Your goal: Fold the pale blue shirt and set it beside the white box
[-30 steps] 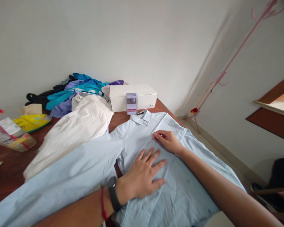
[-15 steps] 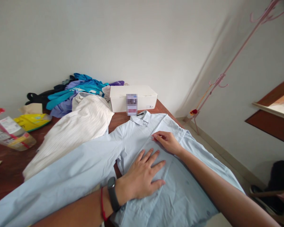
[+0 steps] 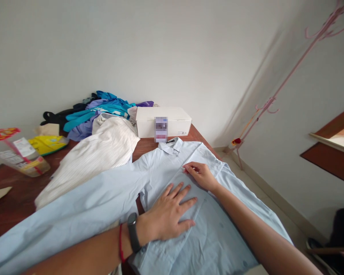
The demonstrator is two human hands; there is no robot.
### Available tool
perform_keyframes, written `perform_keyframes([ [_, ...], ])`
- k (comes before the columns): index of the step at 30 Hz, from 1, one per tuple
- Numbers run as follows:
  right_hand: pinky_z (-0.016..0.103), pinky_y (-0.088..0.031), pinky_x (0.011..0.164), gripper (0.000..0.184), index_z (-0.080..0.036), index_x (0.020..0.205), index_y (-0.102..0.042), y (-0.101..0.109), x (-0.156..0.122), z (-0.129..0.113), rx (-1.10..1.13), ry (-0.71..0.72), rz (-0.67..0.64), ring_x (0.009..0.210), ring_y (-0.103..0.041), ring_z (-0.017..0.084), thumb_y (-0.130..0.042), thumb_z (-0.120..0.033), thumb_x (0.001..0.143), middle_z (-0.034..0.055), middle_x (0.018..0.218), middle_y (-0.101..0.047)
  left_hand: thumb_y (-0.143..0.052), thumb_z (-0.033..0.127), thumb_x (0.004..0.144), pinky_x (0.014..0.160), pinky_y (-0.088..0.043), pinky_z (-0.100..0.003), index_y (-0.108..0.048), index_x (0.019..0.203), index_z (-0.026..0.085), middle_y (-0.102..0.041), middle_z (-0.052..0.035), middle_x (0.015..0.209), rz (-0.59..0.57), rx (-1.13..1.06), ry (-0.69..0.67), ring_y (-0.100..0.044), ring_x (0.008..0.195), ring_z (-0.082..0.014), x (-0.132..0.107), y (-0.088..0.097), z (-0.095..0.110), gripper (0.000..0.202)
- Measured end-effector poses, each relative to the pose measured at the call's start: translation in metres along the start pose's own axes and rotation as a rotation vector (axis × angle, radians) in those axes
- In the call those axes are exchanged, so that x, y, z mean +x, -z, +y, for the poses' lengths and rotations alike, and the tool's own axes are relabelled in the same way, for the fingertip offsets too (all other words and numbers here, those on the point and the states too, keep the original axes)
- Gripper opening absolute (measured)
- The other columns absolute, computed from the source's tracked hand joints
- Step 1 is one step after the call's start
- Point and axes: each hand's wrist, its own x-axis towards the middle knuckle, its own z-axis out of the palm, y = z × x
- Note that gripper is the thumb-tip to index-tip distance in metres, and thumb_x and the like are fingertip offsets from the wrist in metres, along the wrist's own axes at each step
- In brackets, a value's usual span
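A light blue collared shirt [image 3: 160, 175] lies front up across the table, its sleeves spread to both sides. My left hand [image 3: 172, 214] rests flat on the shirt front with fingers spread; a dark wristband and a red cord circle that wrist. Farther up, below the collar, my right hand [image 3: 199, 173] pinches the edge of the shirt's front between thumb and fingers. The front panel lies folded over toward the right, with small buttons faintly showing along it.
Behind the collar stands a white box [image 3: 163, 118]. To the left lie a striped cream shirt [image 3: 103, 145], a pile of blue and purple clothes [image 3: 97, 110], a yellow packet [image 3: 48, 144] and a plastic cup [image 3: 28, 162] with a straw. A pink coat stand [image 3: 296, 65] leans into view at right.
The view has shifted slightly, bringing more of the plastic cup into sight. Both hands keep nearly the same places on the shirt.
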Motion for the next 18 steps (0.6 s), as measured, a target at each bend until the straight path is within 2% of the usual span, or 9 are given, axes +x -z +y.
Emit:
perform_keyframes([
  [9, 0.034, -0.056, 0.077, 0.037, -0.019, 0.095, -0.076, -0.002, 0.001, 0.004, 0.029, 0.049, -0.001, 0.082, -0.072, 0.023, -0.053, -0.048, 0.099, 0.0066, 0.087, -0.079, -0.053, 0.056, 0.099, 0.125, -0.023, -0.058, -0.042, 0.157, 0.031, -0.031, -0.0082, 0.168, -0.002, 0.034, 0.035, -0.025, 0.155, -0.0354, 0.000, 0.005, 0.010, 0.063],
  [15, 0.034, -0.056, 0.076, 0.038, -0.019, 0.093, -0.076, -0.002, 0.003, 0.008, 0.032, 0.075, 0.011, 0.078, -0.072, 0.023, -0.053, -0.049, 0.097, 0.0067, 0.084, -0.079, -0.053, 0.051, 0.100, 0.124, -0.026, -0.060, -0.043, 0.157, 0.029, -0.031, -0.0112, 0.168, -0.007, 0.057, 0.028, -0.027, 0.155, -0.0371, -0.001, 0.006, 0.013, 0.061],
  [18, 0.033, -0.055, 0.073, 0.037, -0.019, 0.093, -0.076, -0.002, 0.005, 0.012, 0.049, 0.073, 0.023, 0.075, -0.071, 0.022, -0.053, -0.048, 0.096, 0.0061, 0.082, -0.078, -0.052, 0.047, 0.102, 0.124, -0.027, -0.059, -0.047, 0.154, 0.025, -0.033, -0.0117, 0.167, 0.010, 0.089, 0.032, -0.031, 0.152, -0.0393, 0.001, 0.015, 0.023, 0.057],
])
